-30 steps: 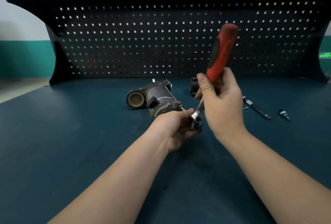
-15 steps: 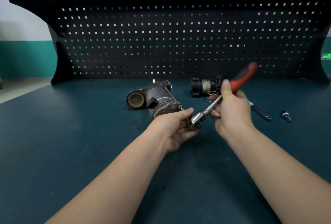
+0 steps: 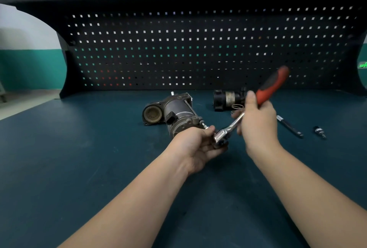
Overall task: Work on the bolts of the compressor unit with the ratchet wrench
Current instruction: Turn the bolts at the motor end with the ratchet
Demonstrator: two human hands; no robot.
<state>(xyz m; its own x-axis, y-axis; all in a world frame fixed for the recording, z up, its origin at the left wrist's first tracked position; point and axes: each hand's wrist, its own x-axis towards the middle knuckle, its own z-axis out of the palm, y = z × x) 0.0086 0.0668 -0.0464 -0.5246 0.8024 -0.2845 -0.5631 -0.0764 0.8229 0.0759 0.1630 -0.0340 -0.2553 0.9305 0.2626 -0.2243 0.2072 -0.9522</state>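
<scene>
Compressor (image 3: 174, 113) lies on desk (image 3: 79, 158), centre, before pegboard (image 3: 198, 49). Ratchet wrench (image 3: 248, 112) head at compressor's near end, red handle angled up-right. Left hand (image 3: 195, 146) curled round wrench head. Right hand (image 3: 258, 122) grips handle. Right of compressor: black cylinder part (image 3: 226, 100), spring (image 3: 237, 107), pen-like tool (image 3: 290, 126), small bit (image 3: 319, 131).

On the bench (image 3: 79, 168), we see the compressor unit (image 3: 174, 112) left of a second cylinder (image 3: 226, 100); a pen-like tool (image 3: 290, 126) lies farther right, the pegboard (image 3: 198, 49) behind.
</scene>
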